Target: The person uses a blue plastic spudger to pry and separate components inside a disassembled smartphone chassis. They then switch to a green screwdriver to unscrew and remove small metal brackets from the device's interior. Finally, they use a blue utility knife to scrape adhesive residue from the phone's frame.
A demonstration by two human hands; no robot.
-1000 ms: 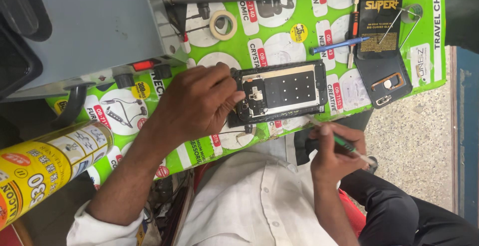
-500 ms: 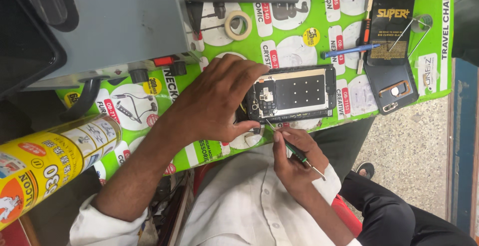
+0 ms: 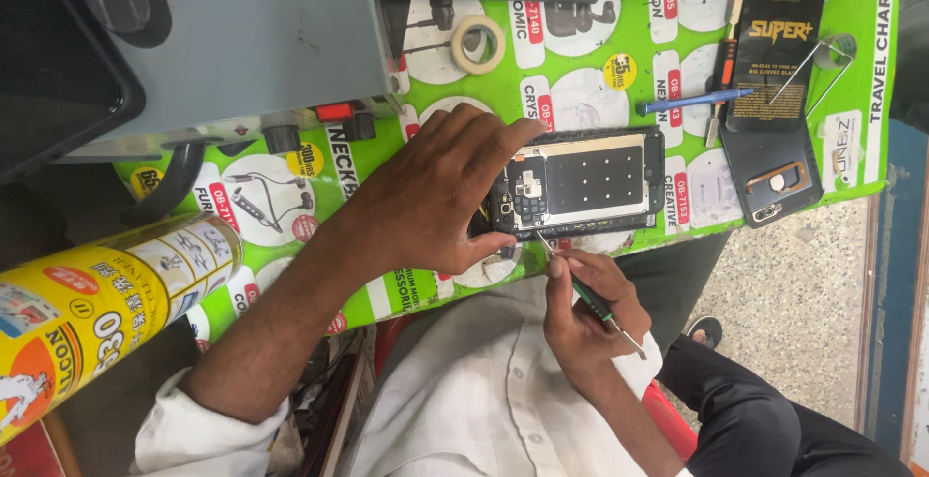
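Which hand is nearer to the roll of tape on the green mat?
The left hand. It rests on the opened phone, just below the roll of tape. The right hand holds a screwdriver at the phone's near edge, farther off.

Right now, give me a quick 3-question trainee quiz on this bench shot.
1. True or false: the left hand rests on the opened phone.
2. Which hand holds the screwdriver?
3. The tape roll lies: A) on the green mat B) on the phone C) on the yellow can

Key: 1 true; 2 the right hand; 3 A.
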